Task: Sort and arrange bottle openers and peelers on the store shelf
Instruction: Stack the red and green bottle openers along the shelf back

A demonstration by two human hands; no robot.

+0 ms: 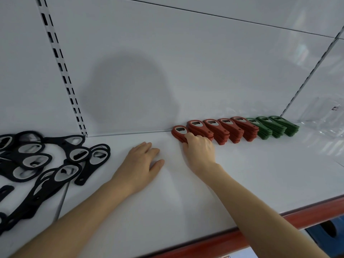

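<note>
Shelf (204,183): the row along the back wall, centre right, has four full stacks of red openers (225,130) and three of green openers (275,127), all aligned. Right hand (200,148): grip curled on the handle end of a low red stack (179,132) at the row's left end, probably squaring it. Left hand (141,159) lies flat on the shelf, grip apart, empty. Black openers (37,159) sit heaped at frame left, unsorted. No peelers visible. Judged about halfway.

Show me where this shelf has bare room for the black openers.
Bare: along the back wall between the black openers and the red stacks, behind the left hand; also the front strip between the green stacks and the red edge. Crowded: left end, back-right row.
</note>
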